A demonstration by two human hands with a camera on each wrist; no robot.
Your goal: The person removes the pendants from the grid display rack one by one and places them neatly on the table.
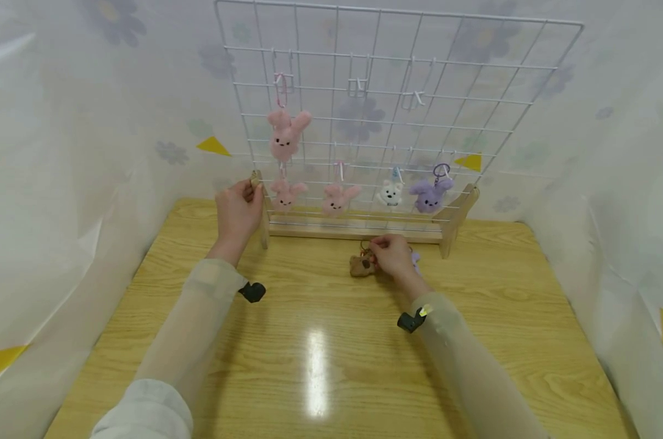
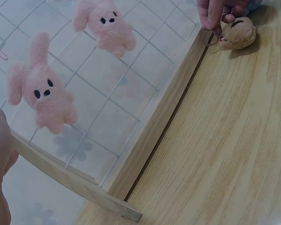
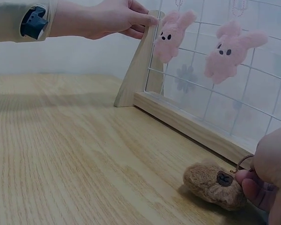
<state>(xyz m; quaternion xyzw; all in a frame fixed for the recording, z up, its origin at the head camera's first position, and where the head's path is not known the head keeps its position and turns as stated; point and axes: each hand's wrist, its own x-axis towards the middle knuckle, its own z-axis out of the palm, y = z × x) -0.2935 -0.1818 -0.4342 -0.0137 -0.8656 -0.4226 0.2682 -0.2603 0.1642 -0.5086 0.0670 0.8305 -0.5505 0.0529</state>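
My left hand (image 1: 239,210) grips the top of the left wooden upright (image 1: 263,225) of a stand that holds a white wire grid (image 1: 399,13). Down at the table, in front of the stand's base bar, my right hand (image 1: 393,253) pinches the ring of a brown plush keychain (image 1: 360,266). The right wrist view shows the brown plush (image 3: 213,186) lying on the tabletop, its ring between thumb and finger. Partly hidden behind the right hand is a purple plush (image 1: 416,258) on the table.
On the grid hang pink bunny keychains (image 1: 284,139), a white bear keychain (image 1: 390,194) and a purple bunny keychain (image 1: 430,195). Two white hooks (image 1: 357,86) in the upper row carry nothing. White flowered sheeting surrounds the wooden table (image 1: 243,366).
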